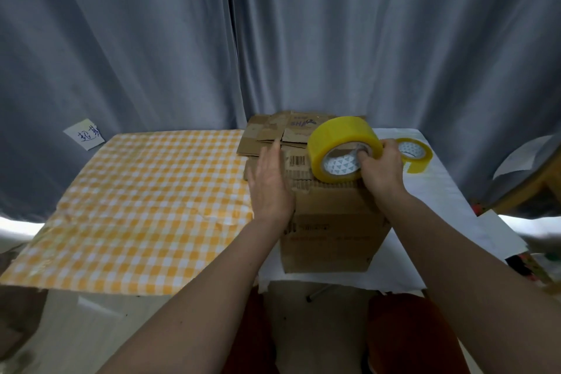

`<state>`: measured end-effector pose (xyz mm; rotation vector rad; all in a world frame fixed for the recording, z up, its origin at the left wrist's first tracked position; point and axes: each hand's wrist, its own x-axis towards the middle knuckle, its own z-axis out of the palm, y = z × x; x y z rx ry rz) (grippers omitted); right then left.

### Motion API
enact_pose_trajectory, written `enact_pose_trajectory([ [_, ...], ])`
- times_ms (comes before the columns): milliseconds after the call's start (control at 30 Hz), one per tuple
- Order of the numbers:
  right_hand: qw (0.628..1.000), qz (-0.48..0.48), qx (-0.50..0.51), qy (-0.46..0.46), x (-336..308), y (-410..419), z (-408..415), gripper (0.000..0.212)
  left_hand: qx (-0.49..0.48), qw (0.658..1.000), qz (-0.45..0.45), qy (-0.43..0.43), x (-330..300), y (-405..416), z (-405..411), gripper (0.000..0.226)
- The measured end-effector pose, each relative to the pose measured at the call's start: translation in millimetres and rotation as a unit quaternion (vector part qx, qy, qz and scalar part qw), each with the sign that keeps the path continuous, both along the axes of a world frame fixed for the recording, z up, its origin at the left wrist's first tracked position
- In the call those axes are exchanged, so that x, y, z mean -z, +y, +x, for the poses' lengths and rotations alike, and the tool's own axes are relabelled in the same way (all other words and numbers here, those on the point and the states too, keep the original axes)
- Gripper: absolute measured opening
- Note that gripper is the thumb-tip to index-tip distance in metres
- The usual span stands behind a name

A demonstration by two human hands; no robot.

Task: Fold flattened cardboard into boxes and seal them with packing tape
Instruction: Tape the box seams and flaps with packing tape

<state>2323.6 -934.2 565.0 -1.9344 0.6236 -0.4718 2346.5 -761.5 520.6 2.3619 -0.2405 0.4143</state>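
Yellow tape roll (343,147) is gripped through its core by the right hand (381,170) — poised for sealing — while the box (334,222) is steadied by the flat, spread left hand (271,182).

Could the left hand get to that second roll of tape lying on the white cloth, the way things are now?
Probably not easily. The second roll lies past the right hand, which grips the big roll above the box. The left hand, flat against the box's left side, would have to cross all that.
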Motion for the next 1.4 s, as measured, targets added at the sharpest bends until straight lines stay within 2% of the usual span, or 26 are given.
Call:
enact_pose_trajectory([
  [100, 1.000, 0.000, -0.011, -0.019, 2, -1, 0, 0.023, 0.140, 0.982, 0.110, 0.058, 0, 8, -6, 0.063],
  [133, 1.000, -0.001, -0.018, -0.024, 3, -1, 0, 0.017, 0.156, 0.973, 0.153, 0.073, -1, 10, -8, 0.069],
  [200, 0.999, -0.003, -0.026, -0.027, 4, 1, 0, 0.009, 0.161, 0.951, 0.244, 0.096, -4, 13, -10, 0.100],
  [267, 0.999, -0.007, -0.028, -0.026, 4, 1, 1, 0.009, 0.157, 0.928, 0.322, 0.103, -8, 12, -7, 0.125],
  [333, 0.999, -0.007, -0.031, -0.024, 5, 1, 0, 0.016, 0.150, 0.909, 0.377, 0.097, -9, 11, -5, 0.136],
  [400, 0.999, -0.008, -0.033, -0.021, 4, 0, -1, 0.019, 0.141, 0.895, 0.412, 0.091, -10, 9, -5, 0.135],
  [767, 0.980, -0.197, -0.021, -0.004, -11, -37, -7, 0.037, 0.138, 0.897, 0.408, 0.096, -11, 11, -4, 0.127],
  [967, 0.955, -0.293, 0.001, -0.041, -17, -58, -13, 0.041, 0.133, 0.897, 0.411, 0.091, -13, 4, -6, 0.124],
  [1033, 0.964, -0.260, 0.013, -0.057, -13, -61, -10, 0.042, 0.135, 0.898, 0.408, 0.093, -13, 5, -7, 0.124],
  [1067, 0.975, -0.206, 0.028, -0.072, -10, -61, -9, 0.041, 0.137, 0.898, 0.407, 0.094, -14, 5, -7, 0.124],
  [1167, 0.994, 0.043, 0.049, -0.082, 2, -58, -10, 0.031, 0.135, 0.894, 0.415, 0.101, -17, 3, -8, 0.128],
  [1233, 0.987, 0.145, 0.012, -0.066, 9, -61, -11, 0.027, 0.128, 0.894, 0.418, 0.103, -18, -1, -8, 0.132],
  [1300, 0.990, 0.125, -0.007, -0.058, 9, -63, -11, 0.025, 0.120, 0.895, 0.419, 0.095, -17, -4, -9, 0.132],
  [1400, 0.998, -0.006, -0.014, -0.058, 3, -68, -7, 0.035, 0.117, 0.891, 0.431, 0.082, -14, -2, -11, 0.129],
])
